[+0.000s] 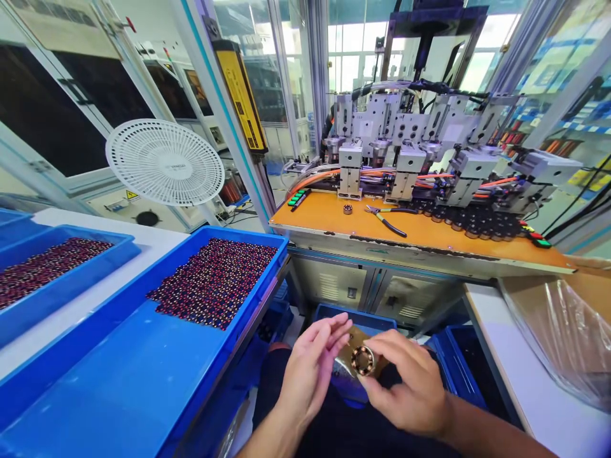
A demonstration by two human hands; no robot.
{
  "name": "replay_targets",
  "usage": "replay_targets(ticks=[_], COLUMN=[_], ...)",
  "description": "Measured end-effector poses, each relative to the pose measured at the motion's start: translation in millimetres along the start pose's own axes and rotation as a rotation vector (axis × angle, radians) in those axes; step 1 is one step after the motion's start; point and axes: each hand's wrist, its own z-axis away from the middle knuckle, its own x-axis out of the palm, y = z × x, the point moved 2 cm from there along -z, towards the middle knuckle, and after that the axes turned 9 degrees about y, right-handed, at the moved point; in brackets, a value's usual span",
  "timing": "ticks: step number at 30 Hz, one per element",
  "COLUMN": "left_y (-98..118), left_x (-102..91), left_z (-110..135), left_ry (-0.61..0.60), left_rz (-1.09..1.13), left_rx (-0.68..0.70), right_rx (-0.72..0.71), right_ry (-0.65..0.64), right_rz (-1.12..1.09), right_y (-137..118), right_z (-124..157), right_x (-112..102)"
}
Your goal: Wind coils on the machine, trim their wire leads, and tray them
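A small metal ring with copper-coloured windings inside, like a motor stator (363, 361), is pinched between the thumb and fingers of my right hand (405, 378), its open face turned up. My left hand (312, 366) is just to the left of it, fingers stretched out and apart from the ring, with nothing visible in them. Below both hands is a brownish plate or board (346, 366), partly covered by them. Under that, a blue bin (329, 312) shows its far rim.
Left is a long blue tray (109, 369) with many small dark-and-red parts at its far end. Ahead, an orange bench (315, 219) carries pliers (389, 222), a lone ring part (348, 208), black round parts (482, 222) and a machine (405, 146). A white fan (165, 162) stands left.
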Motion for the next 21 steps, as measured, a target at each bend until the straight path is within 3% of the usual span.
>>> replay_targets(ticks=[1,3,5,7,9,13,16,19,21], left_y=[-0.8,3.3,11.6,20.1,27.4,33.3,32.9,34.2,35.9], left_x=[-2.9,-6.1,-3.6,3.1,11.6,23.7,23.1,19.4,17.6], left_z=[0.5,8.1,22.1,34.2,38.7,33.1,27.5,24.5,24.0], left_ry=[0.062,0.067,-0.044,-0.141,-0.164,-0.173,-0.202,-0.254,-0.288], left_rz=[-0.091,-0.331,-0.560,-0.695,-0.747,-0.748,-0.730,-0.736,-0.743], left_rx=[0.053,0.319,0.653,0.854,0.896,0.845,0.798,0.790,0.807], right_rx=[-0.121,-0.297,-0.419,-0.489,-0.552,-0.688,-0.576,-0.223,-0.065], right_ry=[0.028,0.057,0.055,0.036,0.024,0.017,0.005,-0.049,-0.082], right_rz=[0.134,0.308,0.392,0.422,0.438,0.452,0.372,0.163,0.018], right_y=[3.6,12.2,19.6,23.4,22.9,15.5,10.8,6.2,1.0], right_z=[0.2,2.6,6.3,9.3,10.5,10.3,8.5,3.3,-0.4], right_x=[-2.1,-5.8,-8.5,-10.1,-10.8,-10.7,-10.5,-10.7,-10.8])
